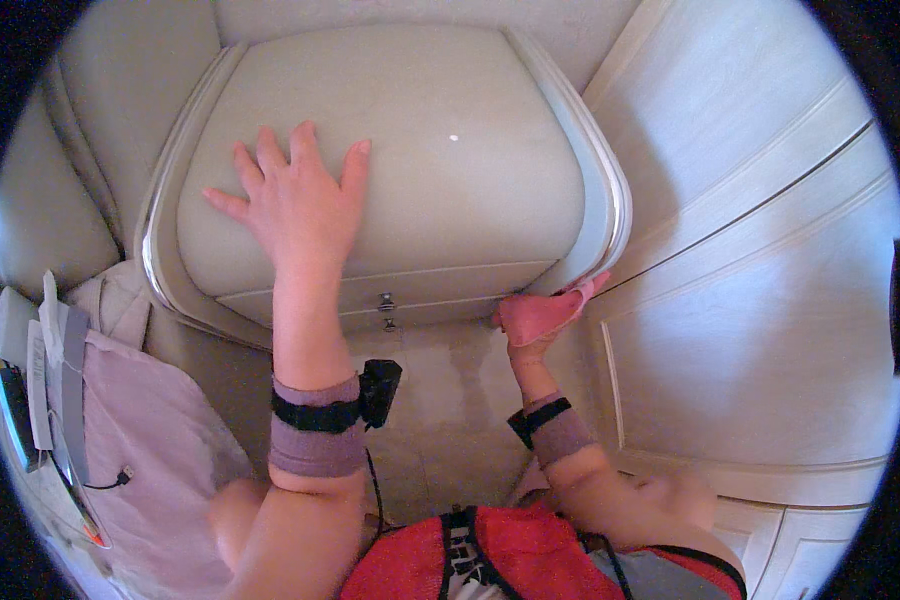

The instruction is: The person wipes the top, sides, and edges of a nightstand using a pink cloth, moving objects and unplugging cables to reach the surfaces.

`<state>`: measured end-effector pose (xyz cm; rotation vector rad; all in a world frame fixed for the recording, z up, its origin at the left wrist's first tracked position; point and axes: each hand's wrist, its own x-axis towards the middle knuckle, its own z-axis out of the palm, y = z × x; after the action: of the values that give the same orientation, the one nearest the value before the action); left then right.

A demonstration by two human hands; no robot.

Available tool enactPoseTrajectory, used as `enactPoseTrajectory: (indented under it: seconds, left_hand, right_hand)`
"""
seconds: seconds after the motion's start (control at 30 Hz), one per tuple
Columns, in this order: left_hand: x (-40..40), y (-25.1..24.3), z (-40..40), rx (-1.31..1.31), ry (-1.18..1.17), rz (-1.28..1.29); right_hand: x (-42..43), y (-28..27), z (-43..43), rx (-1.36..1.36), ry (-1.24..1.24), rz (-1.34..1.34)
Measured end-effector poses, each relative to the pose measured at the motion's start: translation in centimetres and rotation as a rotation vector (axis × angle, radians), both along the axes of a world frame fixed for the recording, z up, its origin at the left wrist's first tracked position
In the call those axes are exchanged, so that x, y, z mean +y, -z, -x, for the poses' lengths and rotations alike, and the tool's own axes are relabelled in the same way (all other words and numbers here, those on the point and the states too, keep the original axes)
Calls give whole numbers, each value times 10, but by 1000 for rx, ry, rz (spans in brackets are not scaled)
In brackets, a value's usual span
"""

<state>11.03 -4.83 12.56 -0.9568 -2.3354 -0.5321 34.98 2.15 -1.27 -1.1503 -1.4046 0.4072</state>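
Observation:
A beige upholstered nightstand (pixel 420 172) with rounded side frames and shiny trim stands before me. My left hand (pixel 300 199) lies on its padded top with the fingers spread and nothing in its grip. A small white spot (pixel 454 138) shows on the top, right of that hand. At the nightstand's lower right corner, my right hand (pixel 529 341) is closed around a pink cloth (pixel 544 315), which lies against the side frame's lower part and hides most of the fingers. Two small metal drawer handles (pixel 386 301) show on the front.
Pale wooden wardrobe doors (pixel 750 360) rise close on the right. To the left are a padded beige bed frame (pixel 60 172) and a pinkish cover (pixel 150 405) with a USB cable plug (pixel 125 475) and several items beside it. Shiny floor tiles (pixel 435 390) lie below the drawers.

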Motion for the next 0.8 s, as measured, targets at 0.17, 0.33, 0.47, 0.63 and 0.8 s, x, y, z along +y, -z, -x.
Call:
enactPoseTrajectory:
  seconds: [0.17, 0.33, 0.47, 0.63, 0.8]
  left_hand:
    - [6, -2, -5, -19, -21, -15]
    - [-1, 1, -1, -15, -36, -14]
    - [9, -5, -10, -7, -23, -52]
    - [5, -8, -11, -44, 13, -95]
    - [4, -3, -6, -68, -15, -93]
  right_hand:
    - [-6, 14, 1, -63, 102, 118]
    - [-7, 64, -7, 35, -12, 190]
    - [7, 195, -61, 199, -266, 625]
    - [18, 214, -77, 626, -238, 877]
    - [91, 84, -82, 599, 8, 346]
